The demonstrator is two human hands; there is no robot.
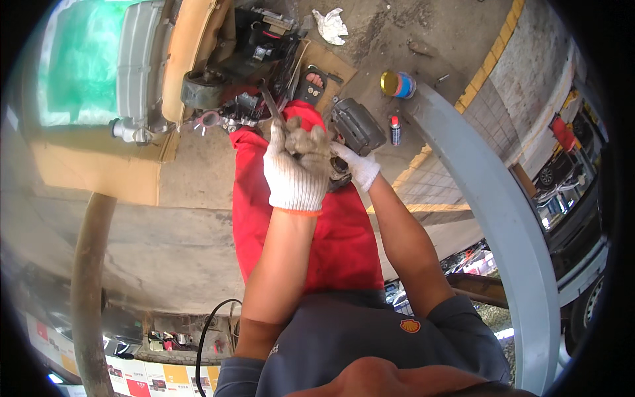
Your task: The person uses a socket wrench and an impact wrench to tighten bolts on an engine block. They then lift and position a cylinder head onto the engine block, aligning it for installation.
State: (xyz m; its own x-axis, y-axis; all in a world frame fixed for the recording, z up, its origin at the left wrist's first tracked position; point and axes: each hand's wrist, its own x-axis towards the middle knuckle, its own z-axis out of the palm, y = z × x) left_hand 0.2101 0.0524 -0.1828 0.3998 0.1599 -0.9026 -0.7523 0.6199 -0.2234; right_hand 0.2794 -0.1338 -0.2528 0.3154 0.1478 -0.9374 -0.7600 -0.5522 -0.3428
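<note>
My left hand (296, 162) wears a white knit glove with dirty grey-brown fingers. Those fingers are curled round a slim metal tool (270, 104), whose shaft sticks out past the thumb toward the engine parts (248, 99); its handle is hidden in the fist. Also gloved in white, my right hand (358, 165) grips the side of a dark, greasy metal part (338, 178) over my red trousers. My left hand covers much of that part, so its kind does not show. Just beyond my right hand lies a dark grey plastic housing (358, 126).
A red-topped spray can (395, 132) and a gold-lidded tin (397, 85) stand at the right. A grey curved beam (489, 192) rises beside my right arm, a brown post (91, 284) at the left. Cardboard (99, 172) and crumpled white paper (331, 26) lie on the floor.
</note>
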